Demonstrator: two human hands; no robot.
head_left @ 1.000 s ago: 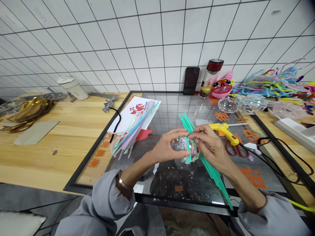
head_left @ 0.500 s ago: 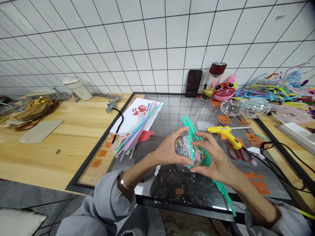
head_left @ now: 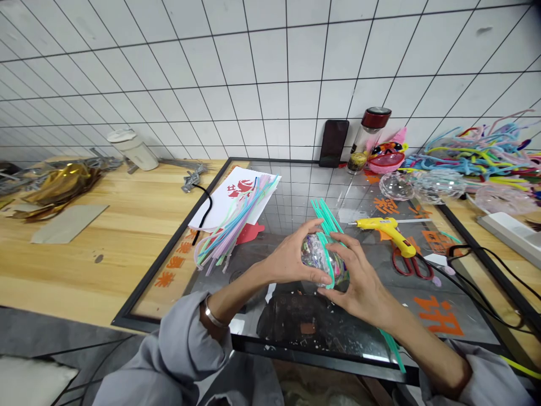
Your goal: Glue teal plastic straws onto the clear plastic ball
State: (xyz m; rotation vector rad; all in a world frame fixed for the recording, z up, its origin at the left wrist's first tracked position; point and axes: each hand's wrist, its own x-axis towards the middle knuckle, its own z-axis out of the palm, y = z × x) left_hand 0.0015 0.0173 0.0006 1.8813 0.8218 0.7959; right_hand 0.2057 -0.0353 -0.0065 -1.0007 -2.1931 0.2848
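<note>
Between my two hands is a clear plastic ball (head_left: pixel 313 251) with multicoloured bits showing through it and a green strip round its middle. My left hand (head_left: pixel 298 256) grips its left side, thumb near the strip at the bottom. My right hand (head_left: pixel 359 276) wraps the right side, its fingertips by the strip at the top and its thumb below. Long green pipe cleaners (head_left: pixel 323 211) lie on the glass beneath and behind the ball, partly hidden by my right hand and forearm.
Right of my hands lie a yellow glue gun (head_left: pixel 386 225) with its cord and red-handled scissors (head_left: pixel 412 268). Pastel pipe cleaners (head_left: pixel 230 225) rest across white paper (head_left: pixel 220 194) at left. A phone (head_left: pixel 333 144) and glass bottle (head_left: pixel 363 144) stand by the wall, near clear plastic half-shells (head_left: pixel 397 186).
My right hand has shifted slightly left and its fingers have closed further over the ball, hiding more of its right side. My left hand has barely moved.
</note>
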